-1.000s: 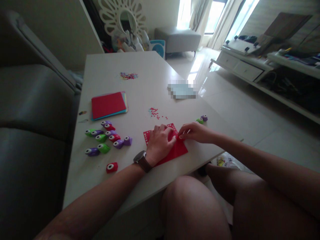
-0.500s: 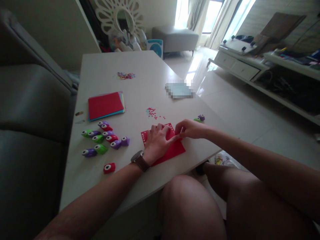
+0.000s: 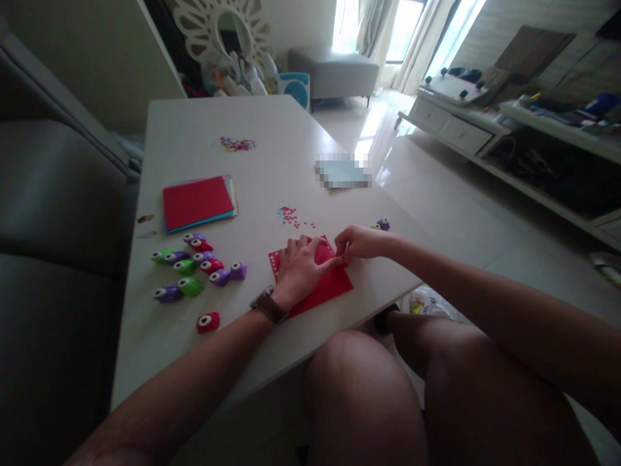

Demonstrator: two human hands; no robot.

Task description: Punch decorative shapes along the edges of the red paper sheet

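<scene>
A red sheet with small cut-outs along its far and left edges lies near the front of the white table. My left hand rests on it with fingers spread, its thumb reaching toward the right edge. At that edge my right hand is closed, fingertips pinched near the left thumb; what they grip is too small to make out. Small red paper bits lie just beyond the sheet. Left of it are several purple, green and red craft punches, with a red one nearer the front.
A stack of coloured sheets, red on top, lies at the left. Farther back is a pile of colourful bits. A pale blurred item lies near the right edge, and two punches sit beyond my right hand.
The whole view has shifted slightly, so the table items appear a little farther left. My left hand still lies on the sheet; my right fingers have curled slightly at its edge.
</scene>
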